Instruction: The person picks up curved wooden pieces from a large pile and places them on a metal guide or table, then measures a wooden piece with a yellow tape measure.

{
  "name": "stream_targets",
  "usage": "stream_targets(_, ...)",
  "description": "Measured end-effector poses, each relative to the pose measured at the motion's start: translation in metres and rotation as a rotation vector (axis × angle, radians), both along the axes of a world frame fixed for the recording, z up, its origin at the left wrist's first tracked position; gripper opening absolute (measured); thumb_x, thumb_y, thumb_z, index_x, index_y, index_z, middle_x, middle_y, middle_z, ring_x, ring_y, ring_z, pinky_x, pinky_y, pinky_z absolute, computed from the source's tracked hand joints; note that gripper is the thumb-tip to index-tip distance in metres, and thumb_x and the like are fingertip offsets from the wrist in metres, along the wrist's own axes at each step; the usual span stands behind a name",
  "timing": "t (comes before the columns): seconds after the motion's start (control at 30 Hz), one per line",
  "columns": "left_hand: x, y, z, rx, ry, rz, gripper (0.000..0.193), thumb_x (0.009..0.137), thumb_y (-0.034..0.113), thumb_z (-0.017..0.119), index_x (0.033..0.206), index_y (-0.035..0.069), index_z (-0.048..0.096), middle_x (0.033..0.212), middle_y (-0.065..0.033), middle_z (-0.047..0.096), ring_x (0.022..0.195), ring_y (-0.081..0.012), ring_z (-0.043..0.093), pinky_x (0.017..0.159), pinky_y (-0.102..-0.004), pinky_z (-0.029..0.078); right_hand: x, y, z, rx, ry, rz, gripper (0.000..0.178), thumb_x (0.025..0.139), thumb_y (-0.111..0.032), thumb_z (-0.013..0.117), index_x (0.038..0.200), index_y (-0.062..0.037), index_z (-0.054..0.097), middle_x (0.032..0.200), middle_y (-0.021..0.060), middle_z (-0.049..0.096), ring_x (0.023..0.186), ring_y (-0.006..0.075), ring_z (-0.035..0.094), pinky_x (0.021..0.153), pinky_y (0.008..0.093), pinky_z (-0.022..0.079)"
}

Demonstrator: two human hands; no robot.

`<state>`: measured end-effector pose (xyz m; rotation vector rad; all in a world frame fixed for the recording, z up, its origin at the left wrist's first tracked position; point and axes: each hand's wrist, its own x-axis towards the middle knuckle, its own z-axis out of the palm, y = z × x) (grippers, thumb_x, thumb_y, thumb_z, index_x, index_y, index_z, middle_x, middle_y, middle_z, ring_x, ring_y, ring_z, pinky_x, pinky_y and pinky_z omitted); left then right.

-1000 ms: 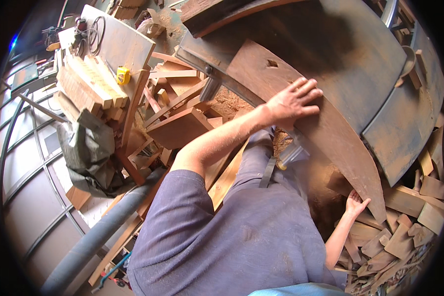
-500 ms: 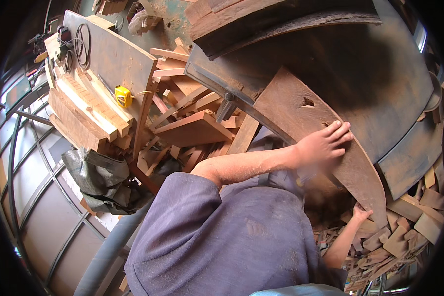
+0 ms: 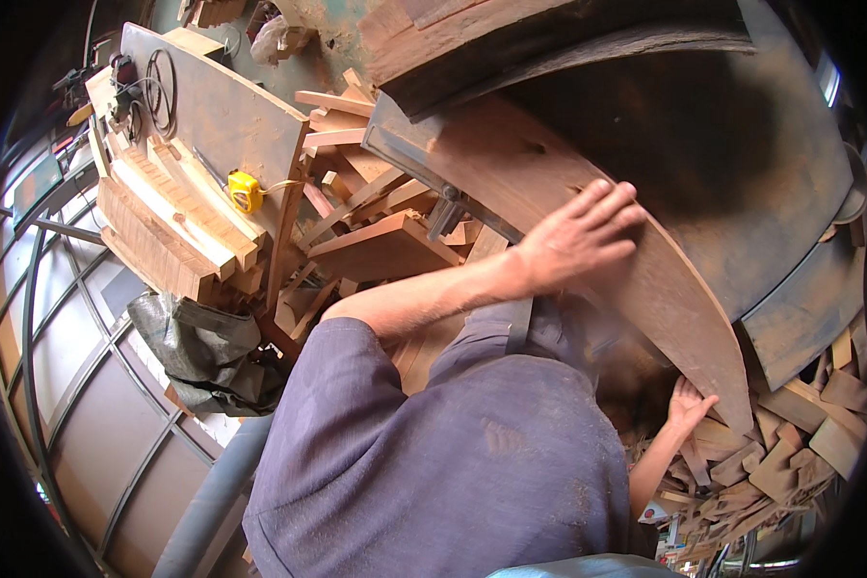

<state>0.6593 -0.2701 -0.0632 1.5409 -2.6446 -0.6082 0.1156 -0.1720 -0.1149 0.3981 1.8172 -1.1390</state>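
Observation:
A long reddish-brown wooden board [image 3: 660,294] with one curved edge lies across a dark, dusty machine table [image 3: 790,183]. Its far end passes beneath a thick, curved dark wooden piece [image 3: 549,43], so that end is hidden. My left hand [image 3: 588,236] rests flat on top of the board near the middle, fingers stretched out. At the board's narrow near end, my right hand [image 3: 689,407] touches the edge, its fingers extended and thumb apart. A dark knot or hole marks the board's surface beyond my left hand.
Wood offcuts [image 3: 385,246] are heaped left of the table, with more scraps [image 3: 742,491] at the lower right. A yellow tape measure [image 3: 245,192] sits by stacked curved wood pieces [image 3: 164,212]. A dark plastic sack [image 3: 197,352] and a thick grey pipe [image 3: 212,506] are at left.
The board has slid away toward the upper left, under the dark curved piece. My left hand moved up and left with it. My right hand's fingers have straightened from their hold on the near end.

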Motion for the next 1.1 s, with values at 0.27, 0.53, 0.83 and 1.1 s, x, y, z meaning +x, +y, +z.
stream_targets(0.27,0.017,0.011,-0.014,-0.140,0.086,0.023,0.074,0.059,0.053,0.086,0.122,0.019,0.065,0.155,-0.0135,0.041,0.153,-0.0385,0.027,0.125,-0.0561,0.021,0.010,0.012,-0.005,-0.161,-0.091,-0.053,0.082,0.102,-0.062,0.049,0.152,0.0011,0.037,0.157,0.0131,0.043,0.145,0.0325,0.039,0.123,0.0532,0.032)
stream_targets(0.53,0.004,0.007,0.009,-0.136,0.100,-0.053,0.070,0.059,0.041,0.086,0.121,0.016,0.064,0.151,-0.0174,0.042,0.148,-0.0448,0.029,0.122,-0.0599,0.025,-0.011,0.000,-0.020,-0.176,-0.099,-0.190,0.076,0.103,-0.060,0.050,0.145,0.0029,0.045,0.150,0.0150,0.051,0.136,0.0333,0.049,0.117,0.0533,0.041)
stream_targets(0.83,-0.009,0.013,0.000,-0.240,0.158,-0.051,0.073,0.056,0.058,0.086,0.113,0.018,0.067,0.146,-0.0151,0.045,0.144,-0.0432,0.034,0.121,-0.0576,0.028,-0.029,0.004,-0.039,-0.238,-0.130,-0.152,0.083,0.099,-0.061,0.057,0.150,0.0009,0.038,0.151,0.0139,0.047,0.138,0.0314,0.047,0.116,0.0511,0.041)
stream_targets(1.1,-0.022,0.014,0.022,-0.176,0.089,-0.032,0.079,0.051,0.046,0.093,0.119,0.015,0.068,0.151,-0.0166,0.043,0.146,-0.0453,0.032,0.119,-0.0579,0.032,-0.020,0.016,-0.061,-0.459,-0.307,-0.157,0.069,0.097,-0.053,0.067,0.142,-0.0042,0.049,0.141,0.0140,0.053,0.124,0.0314,0.053,0.105,0.0499,0.049)
